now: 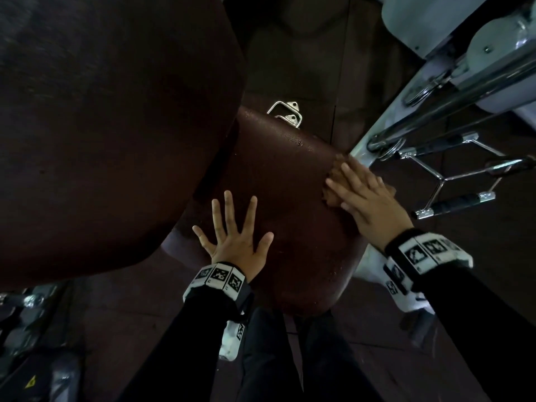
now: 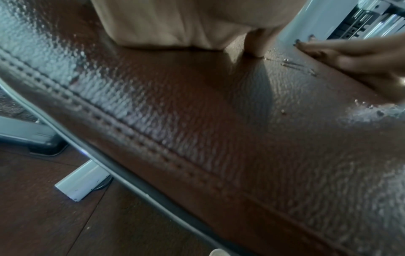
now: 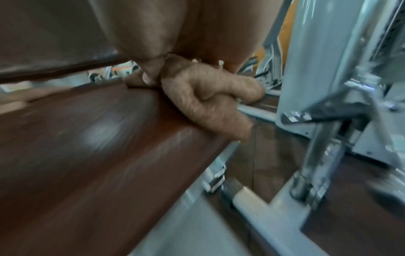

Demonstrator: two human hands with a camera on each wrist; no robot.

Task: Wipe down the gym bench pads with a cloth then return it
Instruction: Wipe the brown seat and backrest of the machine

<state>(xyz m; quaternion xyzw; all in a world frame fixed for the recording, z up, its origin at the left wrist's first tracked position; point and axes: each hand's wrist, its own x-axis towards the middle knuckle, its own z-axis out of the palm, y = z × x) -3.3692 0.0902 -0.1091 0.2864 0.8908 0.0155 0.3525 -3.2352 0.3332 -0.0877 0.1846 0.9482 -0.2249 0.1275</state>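
The person's right hand (image 1: 368, 204) is lying flat, fingers straight and spread, pressing a crumpled tan terry cloth (image 1: 336, 184) onto the right edge of the brown leatherette seat pad (image 1: 278, 181) of the gym bench; the fingers are not curling round the cloth, so nothing is being clenched. In the right wrist view the cloth (image 3: 210, 102) is bunching into thick folds and partly hanging over the pad's side edge, though that picture is blurred. The left hand (image 1: 235, 239) is resting palm down with all fingers fanned out and straight on the near left part of the same pad, holding nothing, well apart from the cloth. The left wrist view is showing the pad's grained surface (image 2: 219, 121) with a double stitched seam and small water droplets (image 2: 293, 65) lying near the right hand's fingertips. A larger dark brown back pad (image 1: 101, 126) is filling the upper left of the head view, beside the seat pad. A chrome bracket (image 1: 285, 113) is sitting at the far end of the seat pad, and a pale grey machine frame (image 1: 406, 91) with a chrome cable handle (image 1: 452, 169) is standing just to the right.
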